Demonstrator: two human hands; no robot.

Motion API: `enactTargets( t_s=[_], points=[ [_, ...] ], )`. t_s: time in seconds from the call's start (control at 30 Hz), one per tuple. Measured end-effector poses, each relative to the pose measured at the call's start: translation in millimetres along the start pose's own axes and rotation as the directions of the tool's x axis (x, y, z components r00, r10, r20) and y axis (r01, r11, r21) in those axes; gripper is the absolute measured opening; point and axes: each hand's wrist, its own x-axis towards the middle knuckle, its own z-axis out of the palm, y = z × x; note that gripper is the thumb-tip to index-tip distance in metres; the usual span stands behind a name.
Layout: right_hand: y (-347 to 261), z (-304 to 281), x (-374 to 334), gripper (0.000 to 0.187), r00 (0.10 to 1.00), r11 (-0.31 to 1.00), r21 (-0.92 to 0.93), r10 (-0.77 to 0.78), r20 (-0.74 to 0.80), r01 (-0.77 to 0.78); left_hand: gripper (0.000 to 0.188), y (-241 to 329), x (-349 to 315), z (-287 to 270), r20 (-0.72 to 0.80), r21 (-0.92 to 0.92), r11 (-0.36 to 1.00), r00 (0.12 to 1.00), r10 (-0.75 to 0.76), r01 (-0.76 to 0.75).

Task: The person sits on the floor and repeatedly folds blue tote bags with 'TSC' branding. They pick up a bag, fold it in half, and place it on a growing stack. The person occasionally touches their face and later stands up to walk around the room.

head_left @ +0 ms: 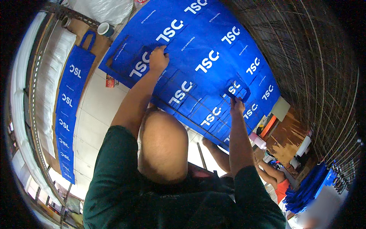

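Note:
Blue fabric bags (198, 76) with white print lie overlapped in a broad spread in front of me. My left hand (158, 59) rests on the upper left of the spread, its fingers closed together against the fabric. Whatever those fingers hold is hidden. On the right, my right hand (236, 105) pinches a dark blue strap handle (245, 95) that stands out as a loop over the bags. Below the left hand, the lower edge of the blue spread lies close to my bent knee (166, 145).
More printed blue bags (65, 114) hang in a column on the left rack. A white cup (103, 29) stands at the upper left. Wire mesh (305, 76) rises on the right. At lower right are a pink bottle (257, 141), a blue bundle (305, 191) and another person's leg (272, 173).

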Motion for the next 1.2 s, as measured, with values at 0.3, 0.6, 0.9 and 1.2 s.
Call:
enactTargets(
  t_s=[0.3, 0.6, 0.9, 1.2],
  points=[
    [-3.5, 3.5, -6.0, 0.022, 1.0, 0.996, 0.092, -0.004, -0.006, 0.004, 0.034, -4.5, 2.0, -2.3, 0.009, -0.017, 1.0, 1.0, -0.002, 0.002],
    [-7.8, 11.8, -12.6, 0.022, 0.999, 0.998, 0.034, -0.046, -0.007, 0.046, 0.035, -10.5, 6.2, 2.6, -0.017, -0.028, 0.998, 0.998, 0.059, -0.059],
    [1.6, -1.8, 0.8, 0.025, 1.0, 1.0, 0.013, -0.003, -0.001, 0.003, 0.034, -11.1, 8.9, 4.7, 0.007, -0.017, 1.0, 1.0, 0.016, -0.016],
    [5.3, -9.1, -18.3, 0.032, 0.995, 0.996, -0.054, 0.073, -0.061, -0.076, 0.04, 12.4, -5.5, -18.4, -0.203, 0.1, 0.995, 0.978, 0.044, -0.024]
  ],
)
